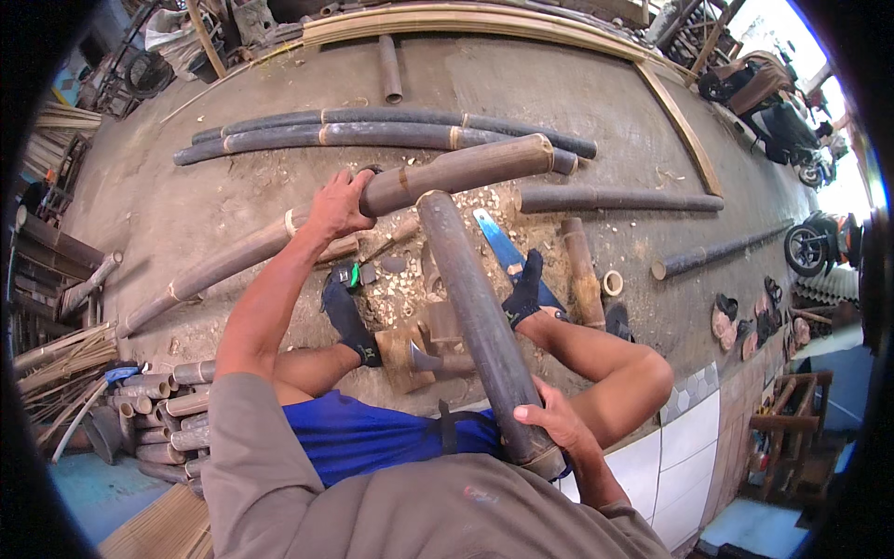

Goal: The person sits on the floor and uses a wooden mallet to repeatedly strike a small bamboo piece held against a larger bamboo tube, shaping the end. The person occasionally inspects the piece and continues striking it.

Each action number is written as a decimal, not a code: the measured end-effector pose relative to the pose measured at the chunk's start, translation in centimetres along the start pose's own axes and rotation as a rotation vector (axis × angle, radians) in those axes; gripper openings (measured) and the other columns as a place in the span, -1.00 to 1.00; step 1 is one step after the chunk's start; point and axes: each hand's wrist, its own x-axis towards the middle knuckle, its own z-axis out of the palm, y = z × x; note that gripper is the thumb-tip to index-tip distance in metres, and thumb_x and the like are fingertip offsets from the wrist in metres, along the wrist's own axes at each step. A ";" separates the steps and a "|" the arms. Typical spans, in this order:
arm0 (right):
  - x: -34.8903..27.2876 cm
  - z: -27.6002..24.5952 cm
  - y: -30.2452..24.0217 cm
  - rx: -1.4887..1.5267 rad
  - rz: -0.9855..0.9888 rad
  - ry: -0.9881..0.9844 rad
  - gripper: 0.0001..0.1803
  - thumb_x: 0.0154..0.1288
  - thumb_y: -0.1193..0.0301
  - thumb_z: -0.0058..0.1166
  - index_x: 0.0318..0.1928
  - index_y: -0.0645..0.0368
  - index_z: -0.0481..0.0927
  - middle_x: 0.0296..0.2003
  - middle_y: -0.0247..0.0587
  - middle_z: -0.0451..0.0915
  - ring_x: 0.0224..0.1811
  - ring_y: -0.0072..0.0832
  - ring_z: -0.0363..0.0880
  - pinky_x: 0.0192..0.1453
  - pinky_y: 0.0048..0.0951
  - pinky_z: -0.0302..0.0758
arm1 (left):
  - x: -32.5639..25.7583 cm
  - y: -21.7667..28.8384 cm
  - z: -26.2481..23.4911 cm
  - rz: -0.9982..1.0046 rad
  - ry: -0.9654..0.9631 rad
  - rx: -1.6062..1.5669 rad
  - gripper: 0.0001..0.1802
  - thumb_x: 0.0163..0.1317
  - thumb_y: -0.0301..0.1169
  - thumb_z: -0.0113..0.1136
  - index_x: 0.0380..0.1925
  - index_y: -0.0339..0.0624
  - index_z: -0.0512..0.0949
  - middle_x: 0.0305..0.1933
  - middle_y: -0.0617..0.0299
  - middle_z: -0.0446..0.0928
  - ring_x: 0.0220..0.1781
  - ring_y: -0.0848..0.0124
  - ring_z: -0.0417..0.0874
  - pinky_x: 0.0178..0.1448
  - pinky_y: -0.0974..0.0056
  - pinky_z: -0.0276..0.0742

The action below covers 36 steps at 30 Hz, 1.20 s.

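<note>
My right hand (556, 417) is wrapped round the lower end of a thick dark bamboo tube (477, 317), which slants up and away from my lap. Its upper end lies close to a brown bamboo pole (456, 175). My left hand (342, 207) grips that pole at its left part. Beyond my left wrist a long bamboo length (219, 265) runs down to the left; whether it is the same pole, I cannot tell. Between my feet sit a wooden block (402, 359) and a metal blade (426, 358). A blue handsaw (500, 244) lies near my right foot.
Two dark bamboo poles (372, 136) lie across the floor ahead. More poles (619, 199) rest at the right. Wood chips (396, 291) litter the ground between my feet. Cut bamboo tubes (168, 419) are stacked at my left. Sandals (724, 321) and a motorbike (819, 244) stand far right.
</note>
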 end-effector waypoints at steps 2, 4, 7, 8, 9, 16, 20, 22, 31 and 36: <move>0.6 0.0 0.3 -0.080 -0.060 -0.012 0.05 0.23 0.09 0.47 0.55 0.36 0.24 0.27 -0.06 0.54 0.30 -0.36 0.50 0.46 -0.32 0.37 | 0.1 -0.5 -2.9 0.036 0.023 -0.046 0.00 -0.21 -0.07 0.58 0.36 0.07 0.44 0.09 -0.06 0.56 0.20 -0.10 0.61 0.23 -0.13 0.58; 1.3 -0.3 1.0 -0.156 -0.124 -0.021 0.10 0.18 0.07 0.49 0.56 0.37 0.22 0.31 -0.03 0.52 0.34 -0.32 0.48 0.49 -0.30 0.33 | 0.3 -0.4 -7.0 0.043 -0.040 -0.131 -0.03 -0.20 -0.08 0.57 0.34 0.03 0.46 0.10 -0.06 0.59 0.22 -0.08 0.62 0.24 -0.10 0.57; 2.8 -0.7 1.2 -0.267 -0.194 -0.031 0.17 0.09 0.04 0.54 0.56 0.36 0.22 0.35 0.01 0.48 0.39 -0.28 0.45 0.52 -0.25 0.31 | 0.0 0.5 -14.5 0.011 -0.168 -0.240 -0.07 -0.18 -0.11 0.54 0.31 -0.01 0.49 0.13 -0.04 0.65 0.27 0.00 0.64 0.31 -0.02 0.53; 3.5 -0.5 0.6 -0.310 -0.242 -0.007 0.16 0.08 0.06 0.54 0.55 0.36 0.23 0.32 -0.02 0.49 0.37 -0.32 0.46 0.51 -0.27 0.32 | -0.4 1.0 -16.0 0.016 -0.099 -0.226 -0.06 -0.18 -0.10 0.55 0.32 -0.02 0.49 0.14 -0.03 0.65 0.27 0.00 0.63 0.32 -0.01 0.52; 4.3 -0.3 -0.4 -0.353 -0.291 0.016 0.15 0.07 0.07 0.54 0.54 0.37 0.23 0.29 -0.05 0.51 0.34 -0.37 0.46 0.50 -0.29 0.33 | -0.9 1.7 -17.4 0.020 -0.029 -0.212 -0.05 -0.18 -0.10 0.55 0.33 -0.03 0.49 0.14 -0.03 0.65 0.27 -0.01 0.63 0.33 0.00 0.52; 11.2 1.1 -1.7 -0.514 -0.461 0.158 0.02 0.10 0.12 0.54 0.46 0.36 0.36 0.15 0.04 0.69 0.19 -0.30 0.66 0.35 -0.26 0.53 | -3.8 1.4 -21.0 0.048 0.396 0.024 -0.08 -0.11 -0.18 0.60 0.35 -0.01 0.48 0.10 0.03 0.63 0.22 0.00 0.63 0.30 0.01 0.55; 12.7 0.6 -2.7 -0.537 -0.497 0.117 0.02 0.09 0.13 0.55 0.46 0.37 0.36 0.14 0.05 0.69 0.20 -0.28 0.66 0.36 -0.25 0.53 | -4.9 1.7 -22.2 0.035 0.476 0.069 -0.07 -0.12 -0.17 0.61 0.35 0.07 0.48 0.06 0.07 0.61 0.19 0.03 0.64 0.21 -0.01 0.59; 13.3 0.6 -2.9 -0.595 -0.521 0.158 0.03 0.07 0.13 0.55 0.46 0.37 0.36 0.15 0.07 0.69 0.21 -0.25 0.66 0.37 -0.23 0.53 | -5.4 1.6 -22.3 0.042 0.507 0.098 -0.07 -0.13 -0.17 0.61 0.35 0.09 0.48 0.03 0.09 0.59 0.16 0.04 0.64 0.16 -0.02 0.61; 23.7 0.1 -5.0 -0.916 -0.544 0.399 0.09 0.04 0.09 0.54 0.48 0.37 0.29 0.17 0.30 0.64 0.26 0.07 0.65 0.35 -0.09 0.54 | -7.0 3.5 -19.3 0.076 0.662 0.175 -0.05 -0.19 -0.21 0.66 0.32 0.13 0.48 0.03 0.10 0.49 0.15 0.04 0.58 0.12 -0.04 0.60; 27.4 -0.9 -7.1 -0.939 -0.566 0.373 -0.03 0.07 0.04 0.51 0.36 0.37 0.41 0.06 0.34 0.67 0.17 0.14 0.68 0.31 -0.02 0.56 | -7.1 4.8 -17.3 0.003 0.734 0.218 -0.04 -0.22 -0.17 0.70 0.31 0.14 0.49 0.01 0.11 0.44 0.09 0.08 0.53 0.05 -0.02 0.55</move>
